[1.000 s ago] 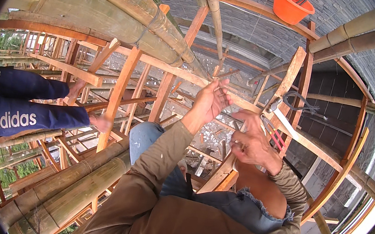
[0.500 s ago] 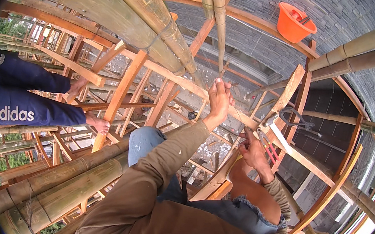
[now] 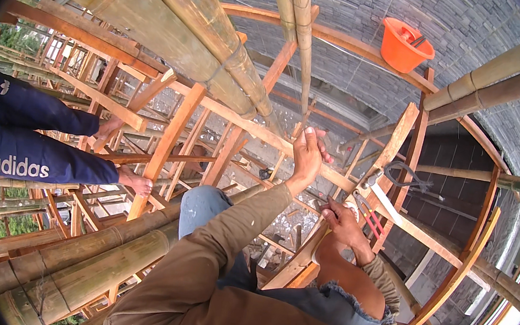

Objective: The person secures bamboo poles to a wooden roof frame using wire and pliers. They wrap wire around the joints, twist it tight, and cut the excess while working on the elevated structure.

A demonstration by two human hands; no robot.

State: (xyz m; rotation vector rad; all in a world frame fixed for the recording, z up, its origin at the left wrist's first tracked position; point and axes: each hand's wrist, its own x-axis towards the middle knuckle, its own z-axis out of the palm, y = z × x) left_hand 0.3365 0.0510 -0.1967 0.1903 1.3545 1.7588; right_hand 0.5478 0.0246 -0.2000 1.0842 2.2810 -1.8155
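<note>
My left hand (image 3: 308, 158) reaches over a long wooden beam (image 3: 263, 135), thumb up and fingers curled. Something thin may be in its grip, but I cannot make it out. Lower and to the right, near my bent knee, my right hand (image 3: 343, 223) has its fingers pressed together, with a small dark tip poking out between them. What that is cannot be told. Just beyond the right hand, red-handled pliers (image 3: 371, 220) hang by the beam. Next to them are a pale flat-bladed tool (image 3: 387, 204) and a coil of dark wire (image 3: 406, 176).
Thick bamboo poles (image 3: 193, 18) rise at the upper left, and more bamboo (image 3: 94, 243) runs along the lower left. An orange bucket (image 3: 406, 47) sits by the grey stone wall (image 3: 350, 11). Another person's legs in blue trousers (image 3: 34, 148) stand barefoot on timbers at left.
My left hand has shifted slightly down and right. My right hand has drawn a little lower, toward my knee, and its fingers are more folded in.
</note>
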